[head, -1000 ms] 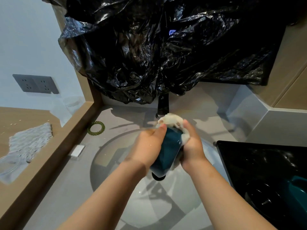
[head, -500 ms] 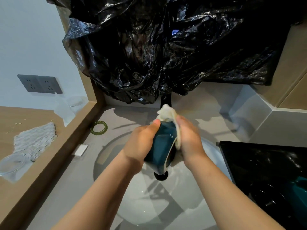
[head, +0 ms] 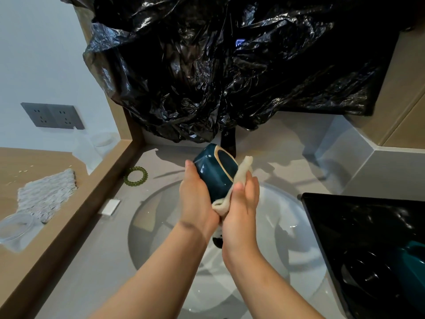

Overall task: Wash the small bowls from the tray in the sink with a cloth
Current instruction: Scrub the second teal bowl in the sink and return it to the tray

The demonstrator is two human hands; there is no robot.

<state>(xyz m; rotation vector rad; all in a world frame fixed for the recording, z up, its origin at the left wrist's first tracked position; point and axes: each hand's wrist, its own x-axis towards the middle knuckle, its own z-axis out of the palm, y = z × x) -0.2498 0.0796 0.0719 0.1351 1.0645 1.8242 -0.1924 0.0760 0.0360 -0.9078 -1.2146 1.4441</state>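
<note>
A small dark teal bowl (head: 215,170) with a pale ring around its foot is held above the white round sink (head: 299,240), its base tilted up and away from me. My left hand (head: 196,199) grips the bowl's left side. My right hand (head: 243,203) presses a cream cloth (head: 239,178) against the bowl's right side and rim. At the right edge sits a glossy black tray (head: 326,210) with another teal bowl (head: 414,270) in it, partly cut off by the frame.
Crumpled black plastic (head: 218,65) hangs over the back wall, with the black tap (head: 228,140) just below it. A green hair ring (head: 135,176) and a small white bar (head: 110,207) lie on the grey counter left of the sink. A wooden ledge carries a knitted mat (head: 47,195).
Both hands have turned the bowl so its base now faces up and away. The cloth has slid from the top of the bowl down to its right side.
</note>
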